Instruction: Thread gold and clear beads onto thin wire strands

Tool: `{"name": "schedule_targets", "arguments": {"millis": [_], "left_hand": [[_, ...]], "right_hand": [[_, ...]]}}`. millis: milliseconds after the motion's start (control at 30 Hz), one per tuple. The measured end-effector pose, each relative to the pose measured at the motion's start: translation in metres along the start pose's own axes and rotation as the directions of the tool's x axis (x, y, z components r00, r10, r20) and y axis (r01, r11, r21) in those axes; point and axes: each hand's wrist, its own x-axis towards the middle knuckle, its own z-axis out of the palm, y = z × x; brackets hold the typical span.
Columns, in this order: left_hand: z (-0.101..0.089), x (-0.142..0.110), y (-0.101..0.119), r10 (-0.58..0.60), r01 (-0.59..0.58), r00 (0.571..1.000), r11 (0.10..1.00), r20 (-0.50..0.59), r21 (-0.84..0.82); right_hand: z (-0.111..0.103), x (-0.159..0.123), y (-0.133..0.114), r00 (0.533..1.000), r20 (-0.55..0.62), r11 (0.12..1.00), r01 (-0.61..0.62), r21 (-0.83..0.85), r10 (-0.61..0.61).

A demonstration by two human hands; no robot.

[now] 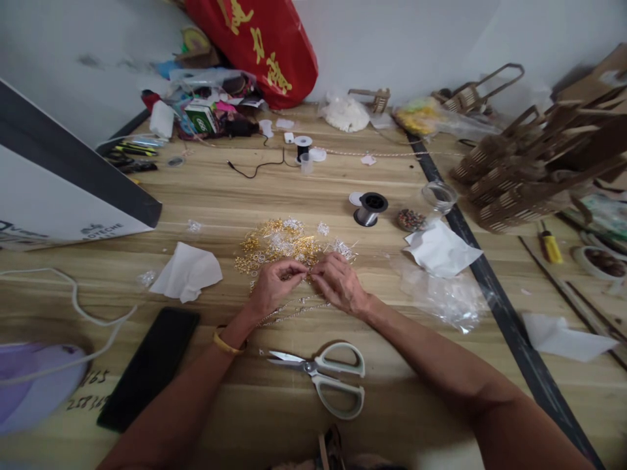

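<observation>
My left hand (275, 286) and my right hand (340, 282) meet fingertip to fingertip over the wooden table. Thumb and forefinger of each are pinched together; whatever sits between them is too small to name. Just beyond the fingers spreads a heap of gold and silver jewellery findings (281, 240), with silver pins (341, 249) at its right side. A thin silver chain (298, 309) lies on the wood below both hands, partly hidden by them. Nearer to me rest scissors (308, 369) with pale handles, blades slightly apart and pointing left.
A black phone (149, 369) and a crumpled white paper (187, 273) lie left. To the right are a wire spool (371, 209), a clear jar (439, 196), white paper (441, 249) and a clear plastic bag (448, 297). Brown woven baskets (509, 176) stand far right; a large box (68, 176) borders the left.
</observation>
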Motion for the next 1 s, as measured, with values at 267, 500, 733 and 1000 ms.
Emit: {"name": "schedule_targets", "arguments": {"millis": [267, 500, 733, 1000], "left_hand": [[-0.0009, 0.0009, 0.0025, -0.058, 0.058, 0.998, 0.996, 0.001, -0.068], [-0.0011, 0.0007, 0.0030, -0.083, 0.083, 0.997, 0.994, 0.002, -0.076], [-0.0008, 0.0004, 0.0015, -0.110, 0.112, 0.994, 0.989, 0.028, -0.094], [-0.0008, 0.0002, 0.0035, -0.139, 0.142, 0.990, 0.983, 0.033, -0.115]], "right_hand": [[0.0001, 0.0001, 0.0001, 1.000, -0.001, 1.000, 0.004, -0.004, -0.004], [0.0001, -0.0002, 0.0002, 1.000, -0.013, 1.000, 0.016, 0.007, -0.016], [-0.0007, 0.0015, -0.0011, 1.000, -0.004, 1.000, 0.008, 0.006, -0.008], [-0.0006, 0.0008, -0.0005, 1.000, 0.002, 1.000, 0.007, 0.016, -0.007]]}}
